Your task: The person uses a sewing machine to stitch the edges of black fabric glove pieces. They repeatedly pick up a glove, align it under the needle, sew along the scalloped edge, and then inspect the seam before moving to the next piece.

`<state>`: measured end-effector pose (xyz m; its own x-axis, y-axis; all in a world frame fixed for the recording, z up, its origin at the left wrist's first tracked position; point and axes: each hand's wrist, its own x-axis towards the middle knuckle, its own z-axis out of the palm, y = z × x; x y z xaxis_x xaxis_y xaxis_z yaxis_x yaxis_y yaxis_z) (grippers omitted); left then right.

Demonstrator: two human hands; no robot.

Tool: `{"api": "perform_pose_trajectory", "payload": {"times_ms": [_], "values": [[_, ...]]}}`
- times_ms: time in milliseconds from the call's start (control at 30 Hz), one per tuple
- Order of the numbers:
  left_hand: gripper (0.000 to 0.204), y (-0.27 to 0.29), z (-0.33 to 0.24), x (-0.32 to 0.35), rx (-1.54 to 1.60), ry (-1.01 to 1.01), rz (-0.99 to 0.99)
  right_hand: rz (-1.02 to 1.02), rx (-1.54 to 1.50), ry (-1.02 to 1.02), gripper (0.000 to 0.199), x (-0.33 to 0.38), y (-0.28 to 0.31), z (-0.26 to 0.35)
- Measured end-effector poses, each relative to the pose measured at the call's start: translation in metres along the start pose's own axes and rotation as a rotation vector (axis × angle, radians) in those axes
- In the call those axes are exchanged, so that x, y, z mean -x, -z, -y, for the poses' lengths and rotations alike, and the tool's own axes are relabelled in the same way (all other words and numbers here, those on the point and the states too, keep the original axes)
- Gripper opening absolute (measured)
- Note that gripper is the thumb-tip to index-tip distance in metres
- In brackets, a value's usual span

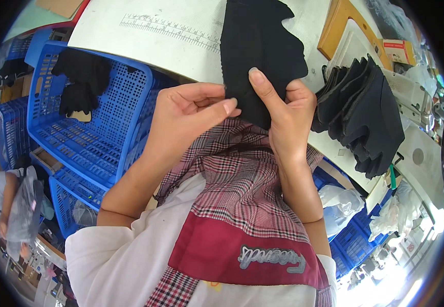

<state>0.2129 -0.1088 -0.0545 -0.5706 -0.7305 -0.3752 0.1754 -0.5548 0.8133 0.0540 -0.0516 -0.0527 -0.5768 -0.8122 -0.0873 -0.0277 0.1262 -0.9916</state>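
Observation:
A black cut piece of fabric [255, 46] with one straight side and one scalloped side hangs over the near edge of the white table. My left hand [194, 110] pinches its lower left edge between thumb and fingers. My right hand [286, 110] grips the piece from the right, thumb flat on top and fingers curled underneath. Close by on the right lies a fanned stack of similar black fabric pieces [368, 112], which neither hand touches.
A ruler scale is marked on the white table [104, 28]. A blue plastic crate [86, 143] holding black pieces stands at the left. A sewing machine [406, 94] and a brown wooden board [342, 28] are at the right. Another person [7, 199] is at far left.

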Motion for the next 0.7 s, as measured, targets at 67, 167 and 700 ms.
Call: {"api": "perform_pose_trajectory", "payload": {"times_ms": [67, 167, 700], "values": [[0.018, 0.003, 0.004, -0.001, -0.028, -0.022, -0.009, 0.013, -0.003, 0.010, 0.033, 0.000, 0.000, 0.001], [0.016, 0.004, 0.004, -0.001, -0.022, -0.044, -0.003, -0.005, -0.057, 0.000, 0.032, 0.001, -0.005, 0.007], [0.013, -0.004, 0.001, -0.008, 0.013, -0.056, 0.040, 0.002, 0.030, 0.048, 0.028, 0.004, -0.007, 0.009]]}}
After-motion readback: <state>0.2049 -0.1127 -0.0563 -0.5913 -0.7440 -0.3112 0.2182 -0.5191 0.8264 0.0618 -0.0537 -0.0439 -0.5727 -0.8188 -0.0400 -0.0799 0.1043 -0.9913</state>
